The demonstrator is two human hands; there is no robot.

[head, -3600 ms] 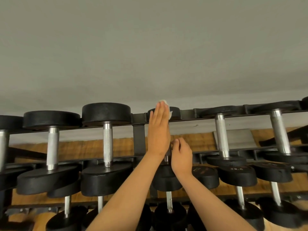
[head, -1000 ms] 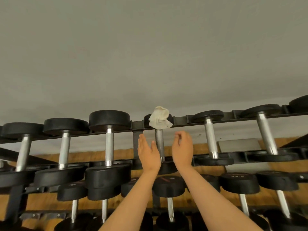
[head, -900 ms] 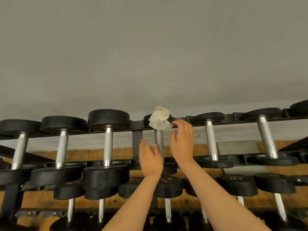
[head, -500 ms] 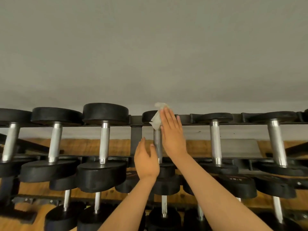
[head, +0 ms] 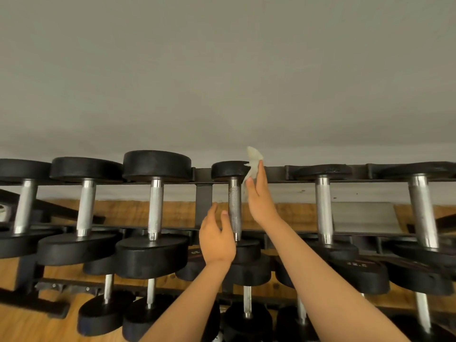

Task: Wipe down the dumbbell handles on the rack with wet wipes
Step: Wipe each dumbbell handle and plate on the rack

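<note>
On the top tier of the black rack, a small dumbbell lay between larger dumbbells, its knurled steel handle running toward the camera. The right hand was raised just right of that handle with its fingers straight and pointing up. It pinched the wet wipe between the thumb and the fingers. The pale, crumpled wipe stuck out above the fingertips beside the dumbbell's far head, and a lower fold hung by the thumb, close to the handle. Whether the wipe touched the steel could not be told. The left hand sat lower, just left of the handle's near end. Its fingers were loosely bent and held nothing, and its thumb was close beside the metal. More black dumbbells filled the lower tiers over a wooden floor, and a grey wall rose behind.
</note>
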